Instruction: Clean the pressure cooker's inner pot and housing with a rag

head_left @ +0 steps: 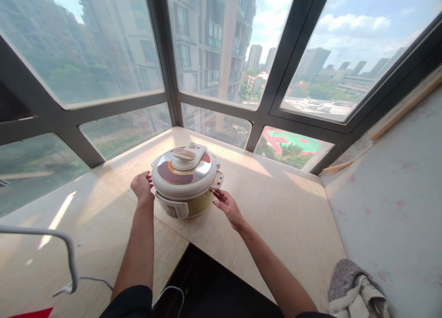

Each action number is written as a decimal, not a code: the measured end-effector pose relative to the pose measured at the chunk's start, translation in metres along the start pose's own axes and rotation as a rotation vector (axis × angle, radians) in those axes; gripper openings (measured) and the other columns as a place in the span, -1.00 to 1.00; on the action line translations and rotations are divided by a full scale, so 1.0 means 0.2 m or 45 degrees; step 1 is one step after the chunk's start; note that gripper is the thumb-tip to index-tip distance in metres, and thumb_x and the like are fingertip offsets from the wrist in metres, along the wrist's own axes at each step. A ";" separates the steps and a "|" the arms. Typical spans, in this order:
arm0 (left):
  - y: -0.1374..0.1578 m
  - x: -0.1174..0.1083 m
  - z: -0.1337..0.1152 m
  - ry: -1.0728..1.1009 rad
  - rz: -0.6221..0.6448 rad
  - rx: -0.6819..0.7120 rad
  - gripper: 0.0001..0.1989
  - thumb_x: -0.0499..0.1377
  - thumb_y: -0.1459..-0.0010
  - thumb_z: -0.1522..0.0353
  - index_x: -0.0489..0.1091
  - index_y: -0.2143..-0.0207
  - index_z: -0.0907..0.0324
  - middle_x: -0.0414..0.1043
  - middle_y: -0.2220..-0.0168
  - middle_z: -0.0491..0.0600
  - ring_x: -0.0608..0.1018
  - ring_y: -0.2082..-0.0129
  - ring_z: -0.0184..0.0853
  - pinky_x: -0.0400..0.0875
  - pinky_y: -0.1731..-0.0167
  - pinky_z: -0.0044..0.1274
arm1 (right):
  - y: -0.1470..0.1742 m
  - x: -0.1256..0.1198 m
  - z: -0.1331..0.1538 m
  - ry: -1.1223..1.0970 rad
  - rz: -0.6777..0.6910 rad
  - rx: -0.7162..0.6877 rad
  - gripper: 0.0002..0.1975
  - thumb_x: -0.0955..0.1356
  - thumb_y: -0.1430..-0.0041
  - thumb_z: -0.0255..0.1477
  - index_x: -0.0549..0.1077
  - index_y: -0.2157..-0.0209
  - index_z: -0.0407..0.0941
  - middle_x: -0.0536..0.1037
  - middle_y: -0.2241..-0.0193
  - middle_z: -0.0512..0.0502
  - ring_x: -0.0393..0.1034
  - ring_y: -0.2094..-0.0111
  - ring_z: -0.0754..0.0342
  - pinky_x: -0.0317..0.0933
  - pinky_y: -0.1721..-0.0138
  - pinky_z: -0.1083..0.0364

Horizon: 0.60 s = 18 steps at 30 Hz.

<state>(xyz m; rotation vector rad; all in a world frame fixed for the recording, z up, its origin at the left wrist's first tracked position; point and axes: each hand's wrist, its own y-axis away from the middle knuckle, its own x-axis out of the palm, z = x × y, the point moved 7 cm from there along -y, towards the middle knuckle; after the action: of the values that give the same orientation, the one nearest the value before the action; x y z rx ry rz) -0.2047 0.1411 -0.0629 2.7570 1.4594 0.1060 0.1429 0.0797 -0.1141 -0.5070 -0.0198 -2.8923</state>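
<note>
A round white electric pressure cooker (184,180) stands upright on the pale countertop (269,207). Its lid has a shiny silver and reddish-brown top with a handle and a small valve, and a control panel (172,210) is on the lower front. My left hand (142,185) is at the cooker's left side, fingers loosely bent toward the rim; whether they touch it I cannot tell. Just below the right side handle (217,180), my right hand (228,207) has its thumb and fingers apart, close to the body. Neither hand visibly grips the cooker.
Dark-framed windows (174,92) meet in a corner behind the counter. A grey bent tube (71,253) and a white cable (96,279) lie at lower left. A dark opening (203,281) cuts into the front edge. Grey cloth (352,286) sits by the right wall.
</note>
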 end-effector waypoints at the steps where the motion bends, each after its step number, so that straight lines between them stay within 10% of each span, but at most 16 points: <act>1: 0.04 -0.03 -0.01 0.030 -0.073 0.018 -0.85 0.10 0.08 0.30 0.34 0.43 0.19 0.26 0.53 -0.14 0.32 0.56 -0.40 0.18 0.57 -0.55 | 0.02 -0.01 -0.01 0.008 -0.002 0.016 -0.46 0.57 0.00 -0.19 0.50 -0.03 0.03 0.48 -0.22 -0.16 0.26 -0.32 -0.18 0.08 -0.33 -0.26; 6: 0.33 -0.16 -0.08 0.210 -0.440 0.362 -0.84 0.00 -0.03 0.32 0.31 0.36 0.16 0.18 0.51 -0.15 0.31 0.51 -0.36 0.25 0.48 -0.51 | 0.18 -0.16 -0.06 0.103 -0.035 0.120 -0.56 0.54 -0.02 -0.18 0.57 0.06 -0.01 0.59 -0.07 -0.19 0.43 -0.16 -0.20 0.24 -0.20 -0.27; 10: 0.49 -0.17 -0.10 0.063 -0.369 0.556 -0.88 0.01 -0.09 0.34 0.32 0.37 0.15 0.29 0.44 -0.09 0.44 0.38 -0.27 0.41 0.28 -0.40 | 0.36 -0.41 -0.06 0.164 -0.199 0.197 -0.58 0.54 0.00 -0.15 0.58 0.12 -0.05 0.61 -0.02 -0.22 0.46 -0.10 -0.21 0.30 -0.13 -0.27; 18: 0.18 -0.05 -0.06 -0.064 -0.034 0.318 -0.80 0.15 -0.04 0.37 0.36 0.22 0.19 0.42 0.20 0.02 0.48 0.14 -0.22 0.40 -0.02 -0.31 | 0.21 -0.42 0.09 0.155 -0.209 0.038 -0.31 0.56 0.03 -0.11 0.46 -0.13 0.01 0.34 -0.32 -0.21 0.15 -0.37 -0.21 0.02 -0.36 -0.25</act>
<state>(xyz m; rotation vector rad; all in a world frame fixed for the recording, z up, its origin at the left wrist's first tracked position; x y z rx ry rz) -0.1814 0.1125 -0.0503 2.9036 1.5961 -0.1554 0.2361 0.0559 -0.1259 -0.3385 -0.0905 -3.0726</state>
